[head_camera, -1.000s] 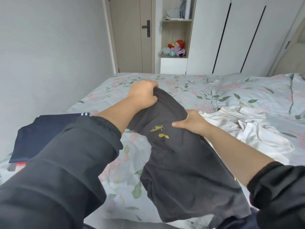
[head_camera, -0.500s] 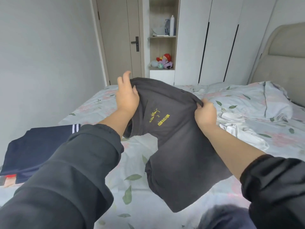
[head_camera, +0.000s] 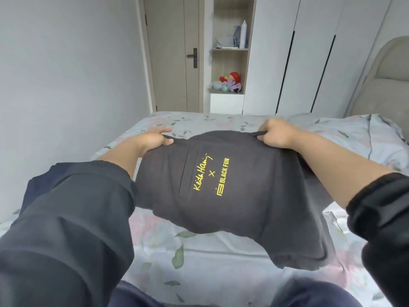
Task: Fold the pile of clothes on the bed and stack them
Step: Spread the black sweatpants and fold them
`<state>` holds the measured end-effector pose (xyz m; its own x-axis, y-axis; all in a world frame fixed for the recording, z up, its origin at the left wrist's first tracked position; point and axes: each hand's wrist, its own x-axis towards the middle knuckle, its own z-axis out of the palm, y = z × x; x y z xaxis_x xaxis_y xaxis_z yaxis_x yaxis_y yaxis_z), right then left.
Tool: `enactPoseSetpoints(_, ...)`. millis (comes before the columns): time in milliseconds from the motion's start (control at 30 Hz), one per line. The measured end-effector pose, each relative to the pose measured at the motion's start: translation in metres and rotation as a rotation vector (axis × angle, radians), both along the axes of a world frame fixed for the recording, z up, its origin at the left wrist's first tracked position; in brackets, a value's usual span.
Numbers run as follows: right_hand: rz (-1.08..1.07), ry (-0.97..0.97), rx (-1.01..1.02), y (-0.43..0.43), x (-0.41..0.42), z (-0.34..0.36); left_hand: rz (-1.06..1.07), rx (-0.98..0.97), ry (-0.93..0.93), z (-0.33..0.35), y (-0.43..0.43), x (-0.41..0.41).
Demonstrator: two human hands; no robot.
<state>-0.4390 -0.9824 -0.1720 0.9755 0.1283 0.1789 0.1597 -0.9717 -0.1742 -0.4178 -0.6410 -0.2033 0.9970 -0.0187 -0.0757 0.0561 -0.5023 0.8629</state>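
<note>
A dark grey garment (head_camera: 232, 196) with yellow lettering and a pocket seam hangs stretched wide in the air over the bed (head_camera: 199, 258). My left hand (head_camera: 152, 139) pinches its far left edge between thumb and fingers. At the far right edge my right hand (head_camera: 276, 134) grips the fabric in a closed fist. The garment's lower part droops toward me on the right. A folded dark navy garment (head_camera: 33, 189) lies at the left edge of the bed, mostly hidden behind my left sleeve.
The floral sheet covers the bed, with a rumpled quilt (head_camera: 376, 138) at the right. Behind the bed stand a door (head_camera: 174, 54), an open shelf with toys (head_camera: 230, 83) and white wardrobes (head_camera: 309, 54). A padded headboard (head_camera: 385, 85) rises far right. My navy-clad legs (head_camera: 287, 295) show at the bottom.
Both hands moved apart and forward, pulling the grey garment out flat and wide. The lettering now faces up. The white clothes seen earlier at the right are out of sight.
</note>
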Motion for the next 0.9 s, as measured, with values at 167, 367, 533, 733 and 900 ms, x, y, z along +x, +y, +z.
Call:
enactPoseSetpoints(167, -0.013, -0.109, -0.06, 0.045, 0.036, -0.096, 0.215, 0.73, -0.045, -0.072, 0.03, 0.014)
enactPoseSetpoints(367, -0.034, 0.233, -0.187, 0.051, 0.026, -0.241, -0.031, 1.14, -0.026, -0.19, -0.023, 0.009)
enactPoseSetpoints(533, -0.047, 0.252, 0.015, 0.015, 0.007, -0.288, -0.301, 0.985, -0.031, -0.264, -0.091, -0.011)
enactPoseSetpoints(733, -0.307, -0.096, 0.077, -0.024, 0.008, -0.28, -0.208, 1.001, -0.213, -0.294, -0.093, -0.012)
enactPoseSetpoints(900, -0.21, 0.405, 0.112, -0.045, 0.024, -0.265, -0.191, 0.98, -0.25, -0.297, -0.092, -0.012)
